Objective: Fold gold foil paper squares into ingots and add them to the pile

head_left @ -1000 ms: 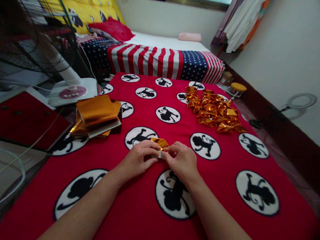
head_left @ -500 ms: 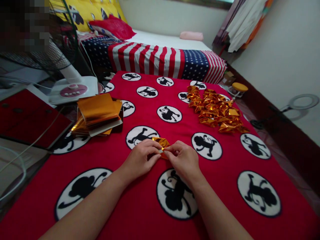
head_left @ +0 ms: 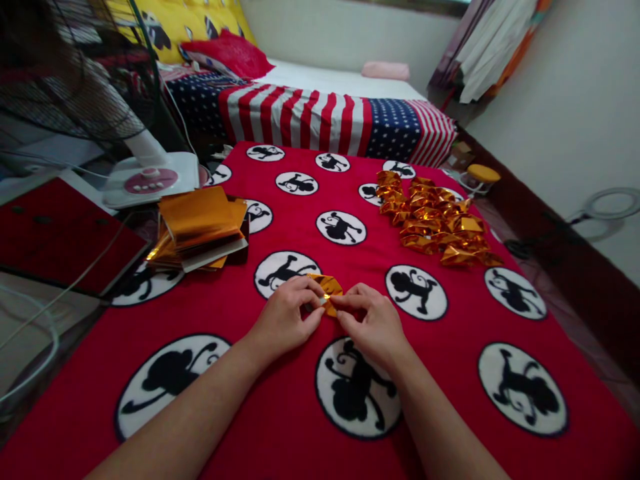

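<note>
A small piece of gold foil paper (head_left: 331, 287), partly folded, lies on the red cloth between my two hands. From the left, my left hand (head_left: 287, 313) has its fingers curled on the paper's near left edge, the thumb lying just below. My right hand (head_left: 375, 327) meets the right edge with its index fingertip, and its thumb sits close under that finger. My fingers hide part of the folds, and a pale bit of the paper's underside shows by the left fingertips.
A stack of flat gold foil sheets (head_left: 200, 223) lies at the left. Several folded gold foil pieces (head_left: 435, 220) are heaped at the far right on the red cloth (head_left: 440, 373). Beyond the left edge stands a fan (head_left: 150, 177); a bed (head_left: 310, 120) is behind.
My right thumb has drawn back from the paper while the index finger stays on it. My left thumb has shifted slightly, and more of the gold paper shows.
</note>
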Demonstrator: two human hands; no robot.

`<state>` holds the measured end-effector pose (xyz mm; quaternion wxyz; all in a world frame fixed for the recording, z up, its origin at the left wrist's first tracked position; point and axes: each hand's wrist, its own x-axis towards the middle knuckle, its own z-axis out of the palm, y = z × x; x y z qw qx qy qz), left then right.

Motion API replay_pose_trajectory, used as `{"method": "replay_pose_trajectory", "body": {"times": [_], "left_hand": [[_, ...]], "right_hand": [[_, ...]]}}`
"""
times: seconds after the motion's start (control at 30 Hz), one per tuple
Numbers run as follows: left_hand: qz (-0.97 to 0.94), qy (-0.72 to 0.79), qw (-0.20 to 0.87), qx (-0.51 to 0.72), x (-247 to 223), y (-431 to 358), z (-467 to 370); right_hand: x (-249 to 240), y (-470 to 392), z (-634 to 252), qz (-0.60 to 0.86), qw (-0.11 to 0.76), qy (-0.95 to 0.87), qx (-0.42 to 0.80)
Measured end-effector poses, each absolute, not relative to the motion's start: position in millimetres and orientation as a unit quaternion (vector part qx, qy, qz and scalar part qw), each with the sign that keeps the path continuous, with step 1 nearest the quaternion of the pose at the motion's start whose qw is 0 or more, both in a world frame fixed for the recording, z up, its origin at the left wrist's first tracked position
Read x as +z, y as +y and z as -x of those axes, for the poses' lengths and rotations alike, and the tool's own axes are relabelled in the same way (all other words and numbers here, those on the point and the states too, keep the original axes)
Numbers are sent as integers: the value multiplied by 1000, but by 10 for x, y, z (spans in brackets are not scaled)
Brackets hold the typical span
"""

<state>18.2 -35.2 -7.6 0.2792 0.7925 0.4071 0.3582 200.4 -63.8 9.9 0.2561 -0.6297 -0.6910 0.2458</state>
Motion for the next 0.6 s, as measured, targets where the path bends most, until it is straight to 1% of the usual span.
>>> {"method": "replay_pose_trajectory", "body": {"times": [0.17,0.6], "left_hand": [[-795,419,250,359,-85,-358,-174],[-798,426,246,349,-76,-359,-190]], "right_hand": [[87,-661,-2000,627,262,-695,235],[107,-673,-1988,635,258,-691,230]]}}
